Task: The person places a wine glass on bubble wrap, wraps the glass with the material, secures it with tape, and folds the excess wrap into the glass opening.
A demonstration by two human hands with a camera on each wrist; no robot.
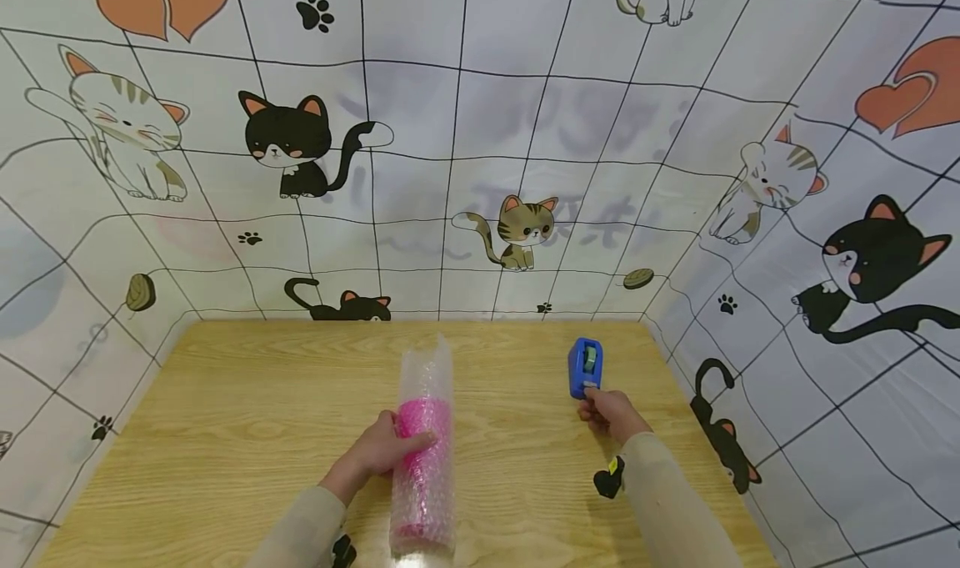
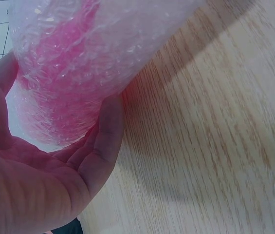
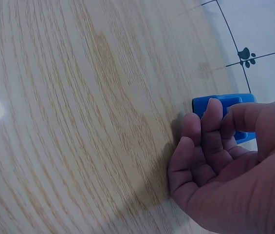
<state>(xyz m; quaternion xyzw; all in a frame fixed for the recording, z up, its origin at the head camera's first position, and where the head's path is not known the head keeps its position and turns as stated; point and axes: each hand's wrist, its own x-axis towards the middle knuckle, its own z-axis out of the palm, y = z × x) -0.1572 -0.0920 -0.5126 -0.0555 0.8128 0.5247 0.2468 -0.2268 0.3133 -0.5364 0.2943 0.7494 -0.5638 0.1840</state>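
In the head view, a long roll of bubble wrap [image 1: 422, 485] with something pink inside lies lengthwise on the table. My left hand [image 1: 378, 447] grips it from the left, thumb over the top; in the left wrist view the fingers [image 2: 109, 131] curl under its side. A blue tape dispenser [image 1: 585, 368] with a roll of tape [image 1: 590, 359] stands to the right. My right hand [image 1: 615, 415] is at its near end, thumb and forefinger pinched together at the tape's end. In the right wrist view the hand [image 3: 225, 170] partly hides the dispenser [image 3: 247, 99], and the strip itself is hidden.
The wooden table [image 1: 262, 384] is bordered at the back and sides by a white cloth [image 1: 420, 184] printed with cats and grid lines. A black wrist strap piece [image 1: 608, 478] hangs by the right sleeve [image 1: 667, 501].
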